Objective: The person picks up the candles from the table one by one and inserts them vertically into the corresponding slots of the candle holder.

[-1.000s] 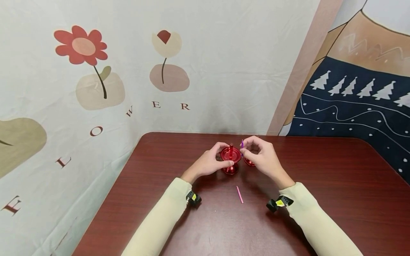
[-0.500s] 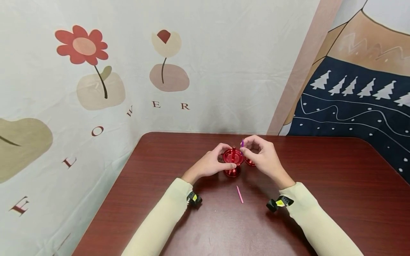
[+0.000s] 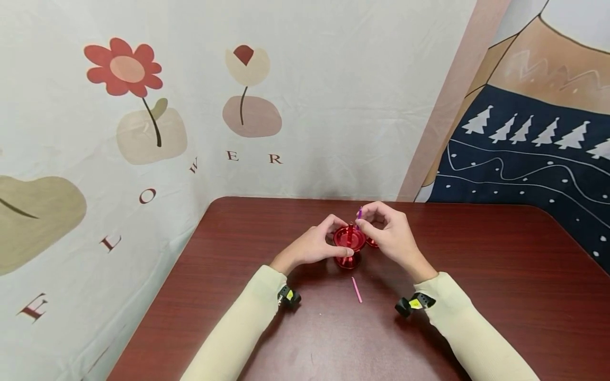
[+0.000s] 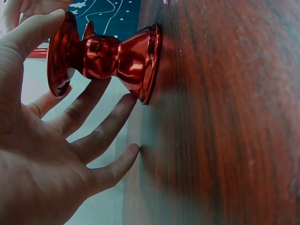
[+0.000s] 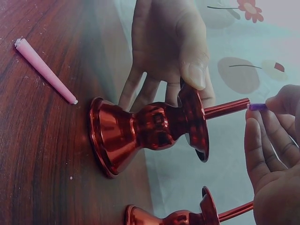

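Note:
My left hand (image 3: pixel 312 243) grips a shiny red candlestick (image 3: pixel 348 260) by its dish, thumb over the near rim and fingers around the far side. The candlestick stands upright, its base at the table. In the right wrist view a slim tube (image 5: pixel 227 108) rises from the dish. Thumb and fingers of my right hand (image 3: pixel 393 233) pinch a thin purple candle (image 5: pixel 258 107), mostly hidden by the fingers. Its lower end meets the tube's top, roughly in line with it. A pink candle (image 3: pixel 357 289) lies on the table in front of the candlestick.
Behind my right hand stands a second red candlestick (image 3: pixel 372 243), partly covered in the head view; its tube (image 5: pixel 236 211) shows in the right wrist view. A printed cloth (image 3: pixel 333 106) hangs along the table's (image 3: pixel 229 222) back edge.
My left hand has slid the candlestick right and a little nearer, bringing its tube to the purple candle. My right hand has stayed almost still, the candle tilting slightly. The pink candle has not moved.

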`<control>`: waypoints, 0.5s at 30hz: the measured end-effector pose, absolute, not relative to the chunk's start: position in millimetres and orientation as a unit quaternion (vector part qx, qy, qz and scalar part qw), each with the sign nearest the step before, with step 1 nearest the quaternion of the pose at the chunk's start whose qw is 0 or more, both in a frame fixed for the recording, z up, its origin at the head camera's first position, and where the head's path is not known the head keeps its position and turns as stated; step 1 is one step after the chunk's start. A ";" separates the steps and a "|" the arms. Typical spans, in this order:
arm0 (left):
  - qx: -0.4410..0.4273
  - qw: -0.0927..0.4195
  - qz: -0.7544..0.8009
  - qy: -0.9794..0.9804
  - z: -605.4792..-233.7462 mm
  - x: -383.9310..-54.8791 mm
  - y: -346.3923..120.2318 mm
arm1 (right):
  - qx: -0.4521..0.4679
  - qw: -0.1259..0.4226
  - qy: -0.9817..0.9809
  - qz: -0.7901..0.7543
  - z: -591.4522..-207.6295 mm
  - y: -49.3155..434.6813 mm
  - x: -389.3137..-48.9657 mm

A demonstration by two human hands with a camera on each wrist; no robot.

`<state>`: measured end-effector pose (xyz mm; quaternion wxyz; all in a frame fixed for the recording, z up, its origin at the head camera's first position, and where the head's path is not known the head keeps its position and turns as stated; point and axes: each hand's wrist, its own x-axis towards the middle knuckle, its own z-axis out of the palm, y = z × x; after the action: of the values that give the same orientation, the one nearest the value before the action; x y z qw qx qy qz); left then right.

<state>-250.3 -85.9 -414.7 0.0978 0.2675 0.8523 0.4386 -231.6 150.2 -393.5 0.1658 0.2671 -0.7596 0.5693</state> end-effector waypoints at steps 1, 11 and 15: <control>0.269 0.099 0.439 0.852 -414.4 -250.2 -85.9 | 0.266 0.166 -0.759 0.570 -393.4 149.7 -231.4; 0.273 0.107 0.435 0.851 -413.9 -251.1 -86.5 | 0.265 0.172 -0.756 0.573 -393.4 147.7 -233.0; 0.273 0.109 0.436 0.850 -414.0 -251.1 -87.2 | 0.269 0.171 -0.750 0.580 -394.4 146.4 -233.9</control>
<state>-251.1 -87.2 -414.0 0.1089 0.2735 0.8505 0.4359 -233.9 146.4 -394.4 0.1711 0.2695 -0.7496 0.5798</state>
